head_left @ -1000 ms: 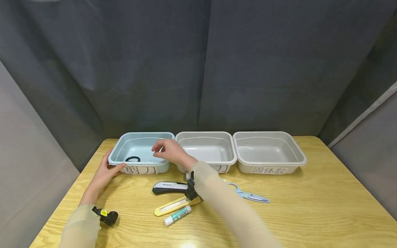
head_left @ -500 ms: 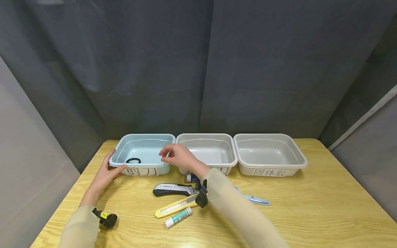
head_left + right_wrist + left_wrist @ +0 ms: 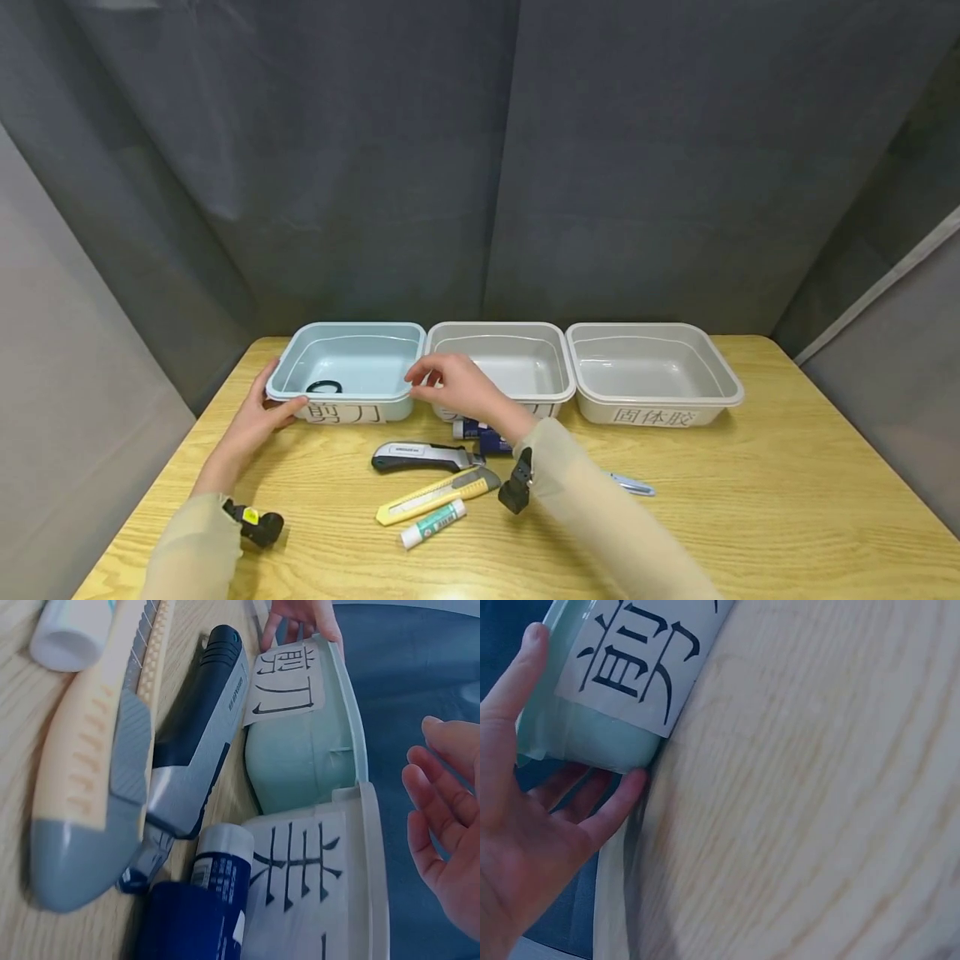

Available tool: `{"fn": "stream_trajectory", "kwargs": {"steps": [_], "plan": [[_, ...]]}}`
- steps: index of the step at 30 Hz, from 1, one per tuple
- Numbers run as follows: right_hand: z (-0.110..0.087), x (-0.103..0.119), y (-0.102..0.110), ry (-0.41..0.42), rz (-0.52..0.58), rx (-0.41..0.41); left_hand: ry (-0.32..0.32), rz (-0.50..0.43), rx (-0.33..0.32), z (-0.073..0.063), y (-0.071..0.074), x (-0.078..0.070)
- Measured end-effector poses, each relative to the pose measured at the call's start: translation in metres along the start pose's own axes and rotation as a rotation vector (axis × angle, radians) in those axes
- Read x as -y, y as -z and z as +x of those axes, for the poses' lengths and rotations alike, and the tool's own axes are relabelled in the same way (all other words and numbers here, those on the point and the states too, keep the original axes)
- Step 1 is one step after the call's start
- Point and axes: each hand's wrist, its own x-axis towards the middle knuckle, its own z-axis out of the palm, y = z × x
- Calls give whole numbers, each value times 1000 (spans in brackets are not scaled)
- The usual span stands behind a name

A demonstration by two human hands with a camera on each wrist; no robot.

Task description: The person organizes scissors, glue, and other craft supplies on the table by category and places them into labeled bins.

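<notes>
My left hand (image 3: 251,417) grips the left corner of the light blue bin (image 3: 345,398), thumb at the front rim and fingers against its end. The left wrist view shows the fingertips (image 3: 635,780) under the bin's (image 3: 604,742) lower corner. A black loop (image 3: 324,382) lies inside that bin; I cannot tell what it belongs to. Over the gap between this bin and the middle white bin (image 3: 498,398) hovers my right hand (image 3: 457,385). Its fingers are loosely bent and hold nothing, as the right wrist view also shows at the hand (image 3: 454,806).
A grey-black utility knife (image 3: 420,456), a yellow utility knife (image 3: 438,495) and a green-white glue stick (image 3: 433,523) lie in front. Two dark blue cylinders (image 3: 493,442) sit by the middle bin. A right-hand white bin (image 3: 660,398) and partly hidden blue scissors (image 3: 632,485) are farther right.
My right hand has moved right, from above the light blue bin to the edge of the middle bin. More of the blue cylinders shows; the scissors are more covered. My left hand stays.
</notes>
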Motion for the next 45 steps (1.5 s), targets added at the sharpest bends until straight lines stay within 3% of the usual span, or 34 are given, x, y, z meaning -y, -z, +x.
{"fn": "stream_trajectory", "kwargs": {"steps": [7,13,26,45], "plan": [[-15,-1,7,-2,-20,-33,12,-15,26,-2,3,-3],[-33,-5,13,-57,-39,-95,32,-21,43,-1,3,-4],[-59,0,24,4,-158,-158,24,-10,38,-3,5,-8],[-101,-9,29,-11,-169,-131,6,-7,32,-1,6,4]]}}
